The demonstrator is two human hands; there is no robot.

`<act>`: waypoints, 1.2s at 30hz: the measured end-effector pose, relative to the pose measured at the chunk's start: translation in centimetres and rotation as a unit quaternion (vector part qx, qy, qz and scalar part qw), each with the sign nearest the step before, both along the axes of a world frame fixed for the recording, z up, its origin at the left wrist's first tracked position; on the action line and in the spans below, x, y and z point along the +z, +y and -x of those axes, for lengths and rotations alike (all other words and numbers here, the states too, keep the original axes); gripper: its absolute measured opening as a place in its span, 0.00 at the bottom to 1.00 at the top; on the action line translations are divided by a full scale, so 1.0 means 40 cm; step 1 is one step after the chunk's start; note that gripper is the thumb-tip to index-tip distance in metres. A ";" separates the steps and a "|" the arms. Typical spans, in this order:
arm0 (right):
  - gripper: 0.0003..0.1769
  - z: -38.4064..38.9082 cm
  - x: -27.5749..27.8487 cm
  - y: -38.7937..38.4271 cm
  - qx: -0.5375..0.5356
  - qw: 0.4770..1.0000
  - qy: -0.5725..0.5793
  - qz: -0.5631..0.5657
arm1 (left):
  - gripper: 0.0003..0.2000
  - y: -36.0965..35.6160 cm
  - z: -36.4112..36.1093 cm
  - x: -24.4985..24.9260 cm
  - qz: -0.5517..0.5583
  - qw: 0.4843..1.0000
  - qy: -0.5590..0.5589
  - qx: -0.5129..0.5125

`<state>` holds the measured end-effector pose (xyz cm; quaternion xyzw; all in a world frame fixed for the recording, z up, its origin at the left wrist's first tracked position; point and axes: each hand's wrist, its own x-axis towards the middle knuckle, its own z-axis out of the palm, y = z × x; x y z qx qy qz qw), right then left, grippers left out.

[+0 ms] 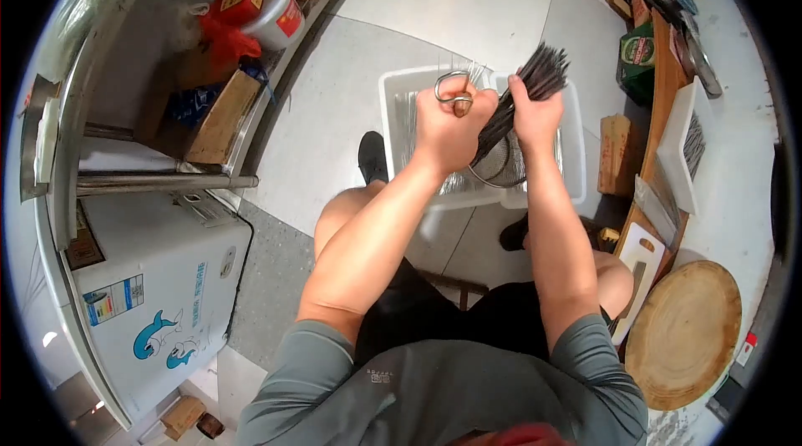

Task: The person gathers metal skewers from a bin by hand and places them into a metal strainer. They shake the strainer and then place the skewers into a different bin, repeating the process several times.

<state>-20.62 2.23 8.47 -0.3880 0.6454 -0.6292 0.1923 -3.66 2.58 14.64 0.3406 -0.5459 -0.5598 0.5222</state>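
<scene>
My left hand (451,124) is closed around a wooden handle (462,104) with a metal wire loop at its end. Below it the rim and mesh of a round strainer (493,164) show in part; my hands hide whether handle and mesh join. A thick bundle of dark, thin skewers (545,70) is gripped in my right hand (536,112), thumb laid along it. The bundle slants down left, its lower end close to my left hand. Beneath both hands stand two white plastic bins (394,78), with thin metal skewers (407,124) lying in the left one.
A metal shelf on the left holds a white bucket (271,16) and a cardboard box (224,116). Below it is a white freezer (159,296). On the right are a round wooden board (685,333), a white cutting board (639,271) and a white tray (678,149).
</scene>
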 end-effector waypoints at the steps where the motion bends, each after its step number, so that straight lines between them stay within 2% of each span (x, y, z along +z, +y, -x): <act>1: 0.23 -0.010 0.021 0.002 -0.012 1.000 0.022 -0.004 | 0.06 0.005 0.000 -0.008 -0.022 0.998 0.044 -0.024; 4: 0.26 -0.022 0.047 -0.020 -0.043 0.998 0.047 0.010 | 0.05 0.004 -0.012 0.008 0.002 0.999 0.001 -0.046; 7: 0.24 -0.027 0.057 -0.040 -0.090 0.994 0.051 -0.028 | 0.06 0.005 -0.005 0.020 0.164 0.983 -0.087 -0.005; 9: 0.20 -0.029 0.061 -0.045 -0.094 0.995 0.019 -0.038 | 0.17 0.020 0.010 0.063 -0.077 0.997 0.009 -0.025; 12: 0.14 -0.039 0.060 -0.041 -0.056 0.995 -0.086 -0.004 | 0.17 0.007 0.013 0.054 -0.075 0.996 0.047 0.014; 13: 0.12 -0.043 0.062 -0.029 -0.048 0.993 -0.094 0.043 | 0.16 -0.001 0.012 0.054 -0.031 0.997 0.049 0.042; 14: 0.09 -0.039 0.069 -0.010 -0.051 0.996 -0.060 0.042 | 0.15 -0.009 0.009 0.055 -0.050 0.996 0.054 0.047; 16: 0.07 -0.044 0.090 0.022 -0.015 0.991 -0.074 0.113 | 0.15 -0.016 -0.002 0.078 -0.096 0.992 0.065 0.058; 17: 0.08 -0.044 0.098 0.029 0.021 0.987 -0.094 0.129 | 0.15 -0.019 -0.005 0.079 -0.105 0.989 0.092 0.054; 20: 0.12 -0.017 0.059 0.019 0.020 0.995 0.011 0.098 | 0.14 -0.016 -0.004 0.063 -0.105 0.983 0.141 0.044; 21: 0.19 -0.012 0.062 0.014 0.026 0.998 -0.008 0.065 | 0.14 -0.007 -0.006 0.072 -0.103 0.988 0.105 0.046; 23: 0.22 -0.008 0.059 0.013 0.014 0.999 0.012 0.051 | 0.15 -0.010 -0.011 0.039 0.063 0.996 0.008 0.061; 26: 0.29 -0.010 0.055 -0.002 -0.014 0.998 0.042 0.038 | 0.09 -0.008 -0.011 0.024 0.191 0.977 -0.055 0.075; 27: 0.29 -0.015 0.049 -0.011 -0.033 0.997 0.061 0.045 | 0.05 -0.015 -0.014 0.004 0.268 0.957 -0.076 0.081; 29: 0.28 -0.022 0.030 -0.036 -0.076 0.992 0.078 0.069 | 0.10 -0.021 -0.014 -0.028 0.337 0.933 -0.096 0.075; 32: 0.21 -0.010 0.026 -0.055 -0.100 0.994 0.038 -0.005 | 0.08 -0.019 -0.013 -0.014 0.320 0.939 -0.117 0.051; 33: 0.12 -0.015 0.036 -0.054 -0.060 0.998 -0.025 -0.024 | 0.06 -0.018 -0.014 -0.004 0.312 0.939 -0.135 0.053; 35: 0.09 -0.033 0.052 -0.039 -0.072 0.995 -0.072 0.003 | 0.05 -0.009 -0.010 0.028 0.188 0.978 -0.082 0.047; 36: 0.08 -0.037 0.062 -0.028 -0.078 0.992 -0.094 0.018 | 0.10 -0.003 0.000 0.057 0.070 0.997 -0.009 0.039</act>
